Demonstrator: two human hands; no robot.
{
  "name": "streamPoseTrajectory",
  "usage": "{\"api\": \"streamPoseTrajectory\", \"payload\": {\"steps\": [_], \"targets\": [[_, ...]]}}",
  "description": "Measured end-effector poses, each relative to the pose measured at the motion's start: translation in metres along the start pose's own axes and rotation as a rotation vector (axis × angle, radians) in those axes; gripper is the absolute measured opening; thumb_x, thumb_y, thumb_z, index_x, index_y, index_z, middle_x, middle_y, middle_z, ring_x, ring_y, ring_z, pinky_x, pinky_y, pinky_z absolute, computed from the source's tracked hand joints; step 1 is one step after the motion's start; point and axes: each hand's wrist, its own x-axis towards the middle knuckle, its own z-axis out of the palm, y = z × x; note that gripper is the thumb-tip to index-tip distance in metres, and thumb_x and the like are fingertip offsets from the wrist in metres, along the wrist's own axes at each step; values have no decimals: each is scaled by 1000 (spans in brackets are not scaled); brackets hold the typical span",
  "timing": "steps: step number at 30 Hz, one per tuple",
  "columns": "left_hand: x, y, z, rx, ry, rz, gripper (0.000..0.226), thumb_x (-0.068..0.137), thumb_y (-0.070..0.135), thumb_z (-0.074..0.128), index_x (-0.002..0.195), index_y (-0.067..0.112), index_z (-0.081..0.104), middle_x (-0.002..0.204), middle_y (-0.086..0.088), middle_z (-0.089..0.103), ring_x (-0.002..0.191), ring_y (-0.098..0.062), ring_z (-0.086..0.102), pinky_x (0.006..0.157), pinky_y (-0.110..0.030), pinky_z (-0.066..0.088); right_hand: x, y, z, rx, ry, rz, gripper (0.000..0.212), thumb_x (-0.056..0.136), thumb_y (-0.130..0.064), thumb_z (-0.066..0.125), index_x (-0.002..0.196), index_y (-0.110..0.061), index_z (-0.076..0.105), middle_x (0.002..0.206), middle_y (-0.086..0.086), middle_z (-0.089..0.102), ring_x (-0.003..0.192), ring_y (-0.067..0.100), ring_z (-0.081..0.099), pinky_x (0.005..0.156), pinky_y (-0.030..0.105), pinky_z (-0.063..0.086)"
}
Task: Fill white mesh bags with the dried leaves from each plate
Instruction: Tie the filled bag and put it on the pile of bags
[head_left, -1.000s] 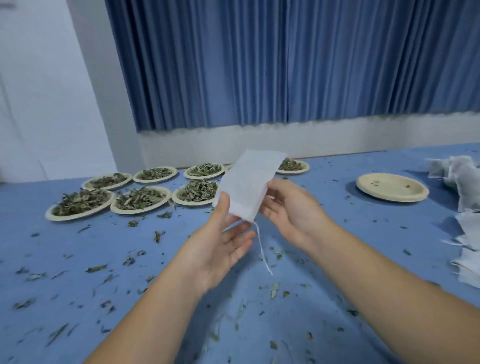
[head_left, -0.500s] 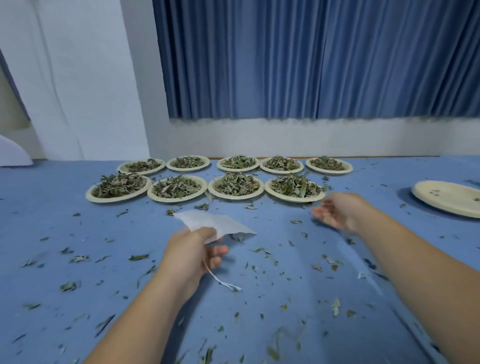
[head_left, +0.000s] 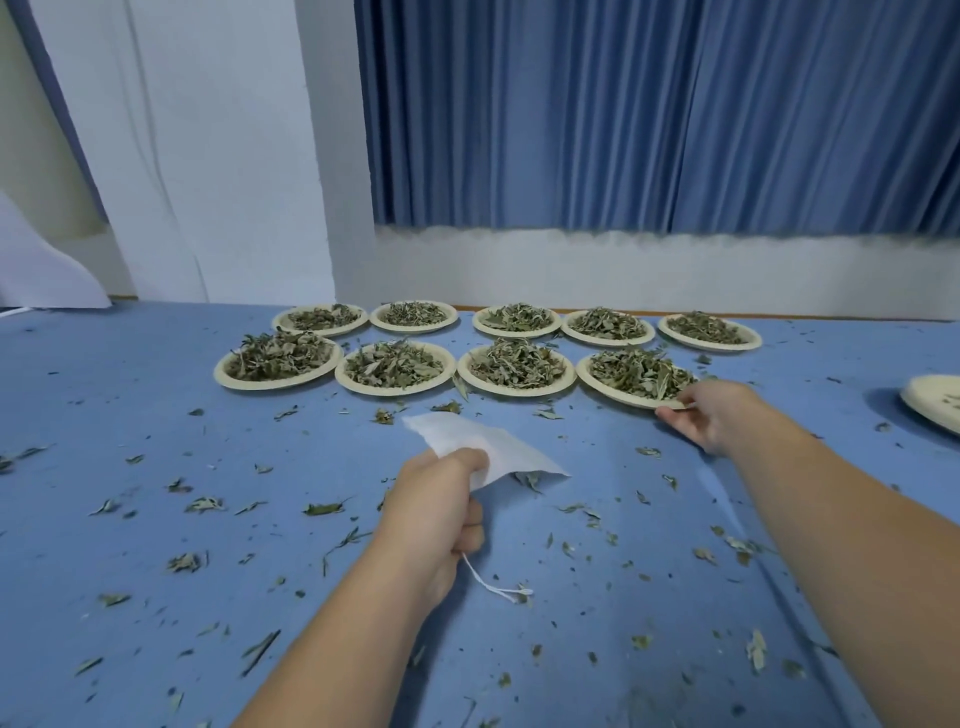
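Nine heaped plates (head_left: 227, 375) left. Fetching the next: pinching the rim of the near row's rightmost paper plate (head_left: 618, 395) of dried leaves (head_left: 639, 370) with right hand (head_left: 722, 418), gripping a flat white mesh bag (head_left: 485, 446) in left hand (head_left: 441, 506). Next, likely: draw plate close, spread bag mouth.

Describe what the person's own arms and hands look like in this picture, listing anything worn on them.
Both arms are bare. The left forearm and right forearm show no sleeve up to the edge of the picture. The left hand and right hand wear no gloves. No watch, bracelet, ring or marking can be seen on either.
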Motion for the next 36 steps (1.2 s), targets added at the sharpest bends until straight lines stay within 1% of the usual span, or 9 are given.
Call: {"api": "streamPoseTrajectory", "payload": {"steps": [2, 7, 14, 18, 22, 27, 30, 32, 36], "targets": [[0, 0, 0, 6, -10, -1, 11, 94, 19, 55, 87, 16, 49, 46, 9, 27, 37, -11, 22, 34, -23, 19, 5, 0, -1, 2, 13, -17, 18, 95, -6, 54, 112, 0, 54, 84, 14, 56, 66, 21, 65, 45, 23, 56], [2, 1, -1, 17, 21, 15, 16, 95, 32, 54, 94, 16, 50, 38, 11, 27, 36, -11, 22, 34, -22, 19, 10, 3, -15, 21, 15, -120, 14, 92, -4, 57, 104, 1, 51, 88, 12, 55, 62, 21, 64, 37, 23, 52], [-2, 9, -2, 54, 98, 77, 20, 97, 37, 50, 106, 19, 50, 37, 10, 24, 34, -10, 22, 34, -22, 20, -26, 17, -54, -50, -132, -208, 10, 88, -3, 61, 81, 2, 56, 66, 14, 53, 40, 18, 61, 37, 19, 48], [-6, 16, -7, 131, 171, 190, 27, 96, 29, 42, 74, 16, 34, 51, 2, 27, 41, -16, 22, 46, -27, 20, -65, 34, -77, -176, -295, -197, 9, 85, -1, 62, 89, 6, 60, 58, 14, 61, 40, 16, 59, 35, 18, 45], [-13, 19, -11, 169, 252, 318, 28, 95, 25, 41, 70, 20, 28, 55, 3, 25, 47, -16, 20, 51, -31, 17, -99, 51, -95, -319, -443, -173, 10, 84, -3, 62, 80, 6, 61, 54, 17, 57, 38, 16, 53, 33, 19, 40], [-21, 16, -15, 465, 326, 574, 43, 98, 31, 44, 62, 18, 26, 54, 4, 23, 54, -18, 23, 57, -32, 21, -122, 64, -107, -538, -566, -146, 13, 84, -6, 64, 74, 0, 60, 55, 21, 57, 34, 16, 46, 33, 19, 36], [-27, 15, -15, 580, 345, 710, 46, 100, 30, 46, 60, 14, 29, 53, 1, 26, 54, -18, 25, 54, -32, 22, -129, 63, -108, -653, -567, -174, 17, 83, -15, 71, 81, 1, 64, 55, 18, 58, 37, 17, 45, 34, 20, 36], [-30, 14, -14, 628, 354, 792, 43, 100, 27, 47, 65, 3, 43, 58, -13, 36, 55, -20, 30, 54, -33, 23, -131, 63, -108, -691, -503, -252, 27, 81, -24, 73, 87, 0, 65, 55, 12, 58, 40, 18, 45, 37, 22, 36], [-33, 12, -13, 750, 378, 939, 35, 99, 24, 51, 79, -3, 61, 73, -17, 57, 65, -28, 47, 58, -38, 35, -132, 66, -104, -695, -306, -566, 15, 84, -27, 72, 93, -16, 69, 76, 11, 66, 52, 16, 53, 43, 22, 41]]}}
